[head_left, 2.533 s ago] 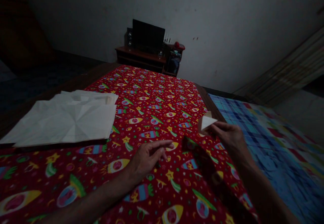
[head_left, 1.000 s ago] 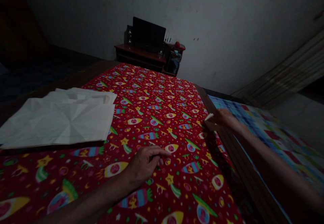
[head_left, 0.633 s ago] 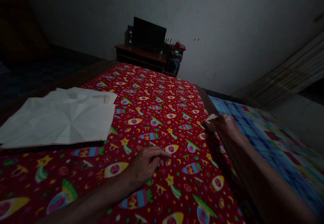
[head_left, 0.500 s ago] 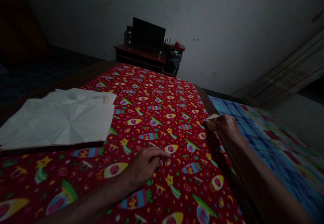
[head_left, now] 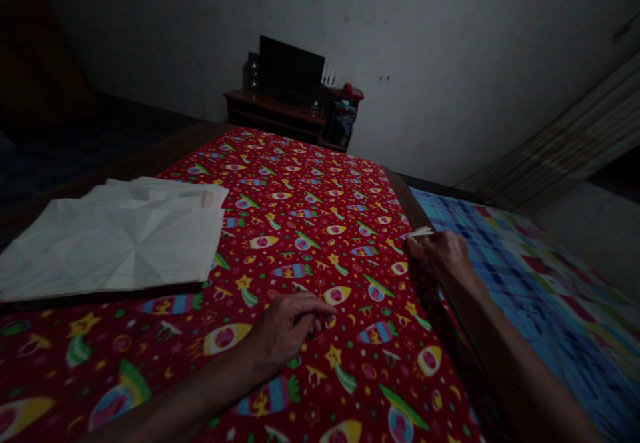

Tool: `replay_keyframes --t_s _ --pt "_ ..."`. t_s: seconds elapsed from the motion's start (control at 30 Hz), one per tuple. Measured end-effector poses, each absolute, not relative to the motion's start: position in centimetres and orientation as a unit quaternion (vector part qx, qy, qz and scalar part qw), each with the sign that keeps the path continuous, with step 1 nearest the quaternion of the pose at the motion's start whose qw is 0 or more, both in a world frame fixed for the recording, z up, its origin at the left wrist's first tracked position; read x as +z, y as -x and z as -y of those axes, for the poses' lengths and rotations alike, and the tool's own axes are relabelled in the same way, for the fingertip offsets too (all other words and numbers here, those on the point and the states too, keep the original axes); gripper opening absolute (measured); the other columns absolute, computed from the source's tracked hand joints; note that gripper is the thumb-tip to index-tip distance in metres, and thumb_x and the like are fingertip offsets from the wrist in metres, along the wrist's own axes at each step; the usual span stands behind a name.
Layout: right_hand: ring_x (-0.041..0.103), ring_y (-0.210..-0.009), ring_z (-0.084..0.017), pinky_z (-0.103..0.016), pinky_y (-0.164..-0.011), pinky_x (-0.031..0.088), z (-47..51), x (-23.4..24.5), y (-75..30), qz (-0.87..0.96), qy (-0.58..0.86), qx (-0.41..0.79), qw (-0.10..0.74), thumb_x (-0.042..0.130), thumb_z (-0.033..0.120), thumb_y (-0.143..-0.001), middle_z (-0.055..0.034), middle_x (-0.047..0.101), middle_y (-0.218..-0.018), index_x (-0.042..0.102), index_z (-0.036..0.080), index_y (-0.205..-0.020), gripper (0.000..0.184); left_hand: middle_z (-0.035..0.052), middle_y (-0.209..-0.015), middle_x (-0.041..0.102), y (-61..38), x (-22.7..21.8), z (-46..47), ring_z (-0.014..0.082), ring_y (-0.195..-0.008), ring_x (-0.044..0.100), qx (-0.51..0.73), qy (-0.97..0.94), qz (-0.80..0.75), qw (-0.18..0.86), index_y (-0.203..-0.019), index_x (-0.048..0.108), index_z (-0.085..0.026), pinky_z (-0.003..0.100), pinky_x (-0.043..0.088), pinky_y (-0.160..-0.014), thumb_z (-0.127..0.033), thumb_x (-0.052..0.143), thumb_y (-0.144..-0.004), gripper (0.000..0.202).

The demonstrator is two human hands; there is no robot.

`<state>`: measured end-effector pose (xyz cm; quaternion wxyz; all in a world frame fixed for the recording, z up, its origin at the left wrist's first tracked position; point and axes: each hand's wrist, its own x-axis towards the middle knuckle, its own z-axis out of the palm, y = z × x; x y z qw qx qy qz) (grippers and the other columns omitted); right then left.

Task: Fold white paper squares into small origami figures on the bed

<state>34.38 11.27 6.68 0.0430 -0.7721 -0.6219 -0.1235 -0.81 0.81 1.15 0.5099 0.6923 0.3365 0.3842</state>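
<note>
My left hand (head_left: 290, 326) rests on the red patterned cloth (head_left: 295, 249), with its index finger stretched out and the others loosely bent. Nothing shows in it. Over at the cloth's right edge, my right hand (head_left: 447, 249) is closed on a small folded piece of pale paper (head_left: 421, 231); most of that piece is hidden by the fingers. A stack of creased white paper sheets (head_left: 115, 243) lies on the left, its top sheet marked by folds that fan out from one point.
Brown wooden edging (head_left: 407, 199) runs along the cloth's right side. Beyond it lies a blue checked cloth (head_left: 480, 249). At the far wall a low wooden desk (head_left: 275, 111) carries a dark monitor (head_left: 291, 67) and a speaker (head_left: 254, 71). The room is dim.
The right hand has shifted very slightly, and a bit more of the pale paper's top edge shows. My left hand stays where it was.
</note>
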Motion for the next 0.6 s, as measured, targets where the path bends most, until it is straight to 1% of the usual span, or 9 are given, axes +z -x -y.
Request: replay_keyframes --t_s 0.13,0.2,0.33,0.43,0.53,0.57,0.6 --pt "0.062 -0.067 -0.020 -0.024 -0.049 0.032 -11.2 6.4 -34.2 0.640 0.760 -0.111 0.037 0.044 0.029 -0.081 -0.0120 0.069 -0.078 0.071 0.015 -0.090 0.031 0.0060 -0.078 0.066 0.7 1.3 -0.9 0.0102 -0.060 0.059 0.380 -0.692 -0.340 0.511 -0.091 0.071 -0.013 0.020 0.048 -0.058 -0.014 0.039 -0.082 0.034" --pt "0.062 -0.070 -0.020 -0.023 -0.050 0.032 -11.5 6.5 -34.2 0.654 0.749 -0.102 0.028 0.047 0.028 -0.080 -0.0122 0.070 -0.082 0.070 0.015 -0.092 0.030 0.0059 -0.077 0.066 0.7 1.2 -0.8 0.0102 -0.061 0.059 0.380 -0.693 -0.337 0.511 -0.091 0.071 -0.013 0.020 0.047 -0.058 -0.014 0.039 -0.082 0.034" --pt "0.062 -0.073 -0.019 -0.022 -0.052 0.034 -12.1 7.1 -34.5 0.690 0.719 -0.077 0.007 0.052 0.025 -0.075 -0.0124 0.070 -0.084 0.071 0.013 -0.088 0.026 0.0057 -0.079 0.066 0.9 0.8 -0.6 0.0099 -0.061 0.060 0.377 -0.697 -0.338 0.508 -0.092 0.071 -0.014 0.020 0.048 -0.059 -0.013 0.038 -0.081 0.035" --pt "0.061 -0.068 -0.018 -0.021 -0.051 0.033 -12.2 7.6 -34.9 0.724 0.689 -0.048 -0.005 0.051 0.024 -0.075 -0.0090 0.070 -0.079 0.072 0.014 -0.083 0.024 0.0045 -0.079 0.067 1.2 1.3 -1.6 0.0098 -0.061 0.061 0.352 -0.722 -0.330 0.496 -0.093 0.071 -0.015 0.020 0.049 -0.059 -0.010 0.038 -0.079 0.036" --pt "0.060 -0.062 -0.015 -0.021 -0.051 0.034 -11.7 8.3 -35.3 0.758 0.652 -0.013 -0.013 0.048 0.022 -0.075 -0.0049 0.069 -0.073 0.072 0.016 -0.078 0.024 0.0025 -0.079 0.068 0.4 3.1 -4.6 0.0104 -0.063 0.062 0.326 -0.765 -0.337 0.441 -0.098 0.069 -0.018 0.021 0.049 -0.062 -0.011 0.040 -0.080 0.035" --pt "0.060 -0.061 -0.015 -0.020 -0.051 0.035 -11.5 8.5 -35.3 0.765 0.643 -0.004 -0.014 0.048 0.022 -0.075 -0.0039 0.069 -0.072 0.072 0.017 -0.077 0.024 0.0020 -0.082 0.069 -0.3 3.9 -6.0 0.0112 -0.067 0.062 0.326 -0.776 -0.346 0.414 -0.100 0.069 -0.019 0.022 0.050 -0.066 -0.012 0.042 -0.081 0.034" --pt "0.059 -0.062 -0.015 -0.020 -0.052 0.036 -11.3 8.8 -35.2 0.773 0.634 0.006 -0.013 0.048 0.022 -0.075 -0.0033 0.069 -0.072 0.072 0.017 -0.077 0.024 0.0022 -0.089 0.070 -1.4 4.7 -7.6 0.0130 -0.077 0.063 0.332 -0.795 -0.344 0.374 -0.102 0.068 -0.020 0.024 0.049 -0.073 -0.013 0.044 -0.081 0.032"
